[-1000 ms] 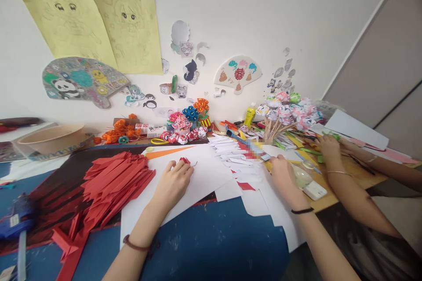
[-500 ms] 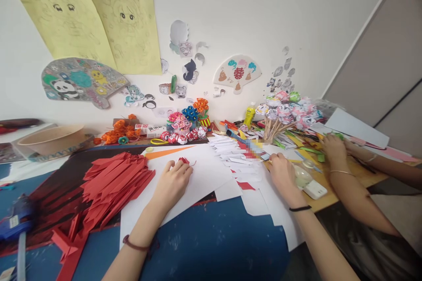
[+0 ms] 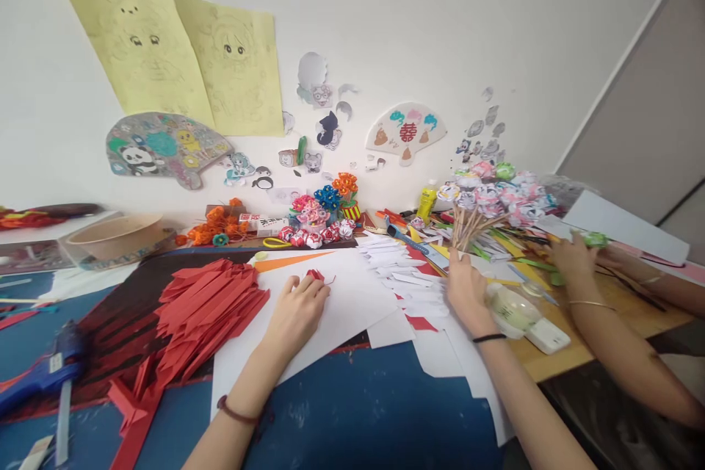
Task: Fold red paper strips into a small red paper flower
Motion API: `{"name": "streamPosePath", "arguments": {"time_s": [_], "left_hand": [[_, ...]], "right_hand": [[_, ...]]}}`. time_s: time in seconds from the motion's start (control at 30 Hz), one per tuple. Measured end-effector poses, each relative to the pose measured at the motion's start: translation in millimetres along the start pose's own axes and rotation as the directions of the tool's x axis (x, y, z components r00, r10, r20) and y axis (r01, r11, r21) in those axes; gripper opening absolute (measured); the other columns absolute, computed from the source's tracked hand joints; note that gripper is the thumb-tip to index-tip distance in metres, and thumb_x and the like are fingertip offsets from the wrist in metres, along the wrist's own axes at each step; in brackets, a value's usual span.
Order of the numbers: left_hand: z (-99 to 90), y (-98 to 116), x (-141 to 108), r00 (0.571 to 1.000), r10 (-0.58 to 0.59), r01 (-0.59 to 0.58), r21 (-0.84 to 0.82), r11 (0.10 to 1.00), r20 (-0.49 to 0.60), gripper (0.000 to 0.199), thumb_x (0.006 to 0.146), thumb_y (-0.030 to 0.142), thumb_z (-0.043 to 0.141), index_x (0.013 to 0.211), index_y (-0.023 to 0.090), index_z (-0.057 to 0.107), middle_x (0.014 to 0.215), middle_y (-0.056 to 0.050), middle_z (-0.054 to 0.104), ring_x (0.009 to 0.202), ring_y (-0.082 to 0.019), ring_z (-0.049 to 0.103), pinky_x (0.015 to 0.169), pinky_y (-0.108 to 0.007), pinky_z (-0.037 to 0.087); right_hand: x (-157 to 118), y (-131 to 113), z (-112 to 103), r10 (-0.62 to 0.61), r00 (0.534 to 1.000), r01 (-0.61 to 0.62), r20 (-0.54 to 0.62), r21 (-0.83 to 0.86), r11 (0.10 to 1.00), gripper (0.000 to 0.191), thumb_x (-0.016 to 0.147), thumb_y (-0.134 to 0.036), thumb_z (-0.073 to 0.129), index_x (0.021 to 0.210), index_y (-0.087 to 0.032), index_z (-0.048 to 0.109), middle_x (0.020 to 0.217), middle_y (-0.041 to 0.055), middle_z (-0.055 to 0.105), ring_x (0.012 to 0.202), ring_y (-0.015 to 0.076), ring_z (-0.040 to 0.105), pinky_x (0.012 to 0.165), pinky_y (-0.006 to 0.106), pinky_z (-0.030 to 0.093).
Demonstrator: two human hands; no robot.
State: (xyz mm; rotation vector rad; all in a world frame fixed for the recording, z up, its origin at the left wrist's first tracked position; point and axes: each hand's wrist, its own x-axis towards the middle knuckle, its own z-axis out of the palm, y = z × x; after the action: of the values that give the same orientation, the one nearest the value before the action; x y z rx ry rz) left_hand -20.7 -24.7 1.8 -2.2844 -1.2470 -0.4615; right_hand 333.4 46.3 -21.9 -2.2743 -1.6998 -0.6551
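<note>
My left hand [image 3: 300, 311] rests on a white paper sheet [image 3: 352, 305], its fingers curled over a small folded red paper piece [image 3: 316, 275] with a thin red end sticking out. To its left lies a large pile of red paper strips [image 3: 212, 316]. My right hand [image 3: 467, 290] is closed at the right edge of a row of white paper strips [image 3: 410, 279], beside a blue-strapped watch [image 3: 410, 239]. Whatever its fingers pinch is hidden. A loose red scrap [image 3: 421, 323] shows below the strips.
A blue glue gun [image 3: 58, 363] lies at left, near a round beige bowl [image 3: 115, 235]. Paper flowers on sticks [image 3: 485, 194] stand at right. A co-worker's hand [image 3: 576, 261] is by a green paper flower [image 3: 595, 239]. A clear dish [image 3: 512, 308] sits beside my right wrist.
The view has turned slightly left, so things sit further right in it. My right hand has shifted a little left over the table. My left hand keeps its place on the red paper piece.
</note>
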Motion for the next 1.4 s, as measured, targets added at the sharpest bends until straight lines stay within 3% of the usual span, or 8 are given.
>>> {"name": "streamPosePath", "arguments": {"time_s": [0.07, 0.3, 0.47, 0.7, 0.93, 1.1, 1.27, 1.4], "left_hand": [[-1.1, -0.6, -0.1, 1.0, -0.019, 0.019, -0.011, 1.0, 0.007, 0.02, 0.09, 0.009, 0.046, 0.096, 0.02, 0.061, 0.093, -0.004, 0.066, 0.087, -0.021, 0.056, 0.08, -0.037, 0.034], [-1.1, 0.6, 2.3, 0.987, -0.158, 0.157, -0.05, 0.986, -0.02, 0.015, 0.09, 0.012, 0.048, 0.099, 0.02, 0.057, 0.106, -0.004, 0.065, 0.095, -0.021, 0.055, 0.078, -0.036, 0.034], [4.6, 3.8, 4.5, 0.986, -0.159, 0.158, -0.038, 0.987, -0.044, 0.014, 0.092, 0.012, 0.044, 0.095, 0.019, 0.056, 0.096, -0.002, 0.065, 0.089, -0.019, 0.054, 0.076, -0.035, 0.033], [4.1, 6.6, 3.7, 0.985, -0.152, 0.15, -0.037, 0.988, -0.076, 0.016, 0.094, 0.014, 0.041, 0.093, 0.02, 0.056, 0.091, -0.002, 0.065, 0.084, -0.019, 0.053, 0.074, -0.035, 0.032], [6.9, 5.4, 3.7, 0.973, -0.209, 0.2, -0.1, 0.975, -0.094, 0.016, 0.096, 0.016, 0.041, 0.098, 0.02, 0.056, 0.093, -0.003, 0.065, 0.087, -0.019, 0.054, 0.075, -0.034, 0.032], [7.9, 5.9, 5.2, 0.975, -0.196, 0.185, -0.112, 0.976, -0.102, 0.016, 0.097, 0.018, 0.04, 0.097, 0.02, 0.056, 0.091, -0.003, 0.065, 0.085, -0.019, 0.054, 0.075, -0.034, 0.032], [8.0, 5.7, 4.8, 0.983, -0.162, 0.155, -0.078, 0.985, -0.09, 0.015, 0.096, 0.016, 0.04, 0.098, 0.019, 0.055, 0.093, -0.003, 0.065, 0.086, -0.019, 0.054, 0.075, -0.035, 0.032], [7.2, 5.1, 3.1, 0.984, -0.159, 0.153, -0.077, 0.985, -0.076, 0.015, 0.096, 0.015, 0.041, 0.098, 0.019, 0.055, 0.095, -0.004, 0.065, 0.089, -0.02, 0.054, 0.076, -0.035, 0.033]], "right_hand": [[-0.7, 0.0, 7.3, 0.004, 1.0, -0.004, -0.012, 0.005, 1.0, 0.04, 0.089, -0.007, 0.039, 0.128, -0.011, 0.044, 0.098, 0.0145, 0.056, 0.075, 0.024, 0.063, 0.062, 0.031, 0.041], [-2.9, 6.5, 24.0, -0.054, 0.998, 0.053, 0.013, 0.064, 0.997, 0.02, 0.091, -0.014, 0.044, 0.099, -0.009, 0.061, 0.098, 0.0142, 0.053, 0.074, 0.0209, 0.059, 0.063, 0.03, 0.039], [-2.4, 9.4, 27.9, -0.045, 0.999, 0.043, 0.013, 0.121, 0.992, 0.023, 0.088, -0.01, 0.045, 0.101, -0.009, 0.063, 0.1, 0.0135, 0.053, 0.066, 0.0162, 0.054, 0.062, 0.03, 0.036], [-0.9, 11.5, 35.5, -0.113, 0.985, 0.136, -0.129, 0.185, 0.973, 0.031, 0.085, -0.007, 0.048, 0.111, -0.014, 0.063, 0.106, 0.0092, 0.055, 0.073, 0.0158, 0.053, 0.065, 0.03, 0.035], [-3.9, 6.9, 28.1, -0.089, 0.961, 0.131, -0.261, 0.148, 0.98, 0.024, 0.088, -0.011, 0.047, 0.102, -0.017, 0.066, 0.098, 0.0069, 0.054, 0.082, 0.0186, 0.051, 0.063, 0.029, 0.03], [-5.4, -1.0, 19.3, -0.124, 0.968, 0.144, -0.22, 0.077, 0.987, 0.02, 0.088, -0.013, 0.048, 0.092, -0.015, 0.068, 0.088, 0.008, 0.052, 0.076, 0.0186, 0.049, 0.062, 0.03, 0.027], [-6.7, -5.7, 14.1, -0.067, 0.985, 0.08, -0.16, 0.076, 0.994, 0.019, 0.087, -0.019, 0.05, 0.084, -0.014, 0.069, 0.084, 0.007, 0.052, 0.064, 0.0151, 0.046, 0.055, 0.029, 0.021], [-7.7, -6.0, 11.3, -0.016, 0.983, 0.032, -0.184, 0.084, 0.996, 0.023, 0.088, -0.022, 0.049, 0.081, -0.015, 0.069, 0.085, 0.006, 0.053, 0.061, 0.0127, 0.045, 0.053, 0.03, 0.016]]}}
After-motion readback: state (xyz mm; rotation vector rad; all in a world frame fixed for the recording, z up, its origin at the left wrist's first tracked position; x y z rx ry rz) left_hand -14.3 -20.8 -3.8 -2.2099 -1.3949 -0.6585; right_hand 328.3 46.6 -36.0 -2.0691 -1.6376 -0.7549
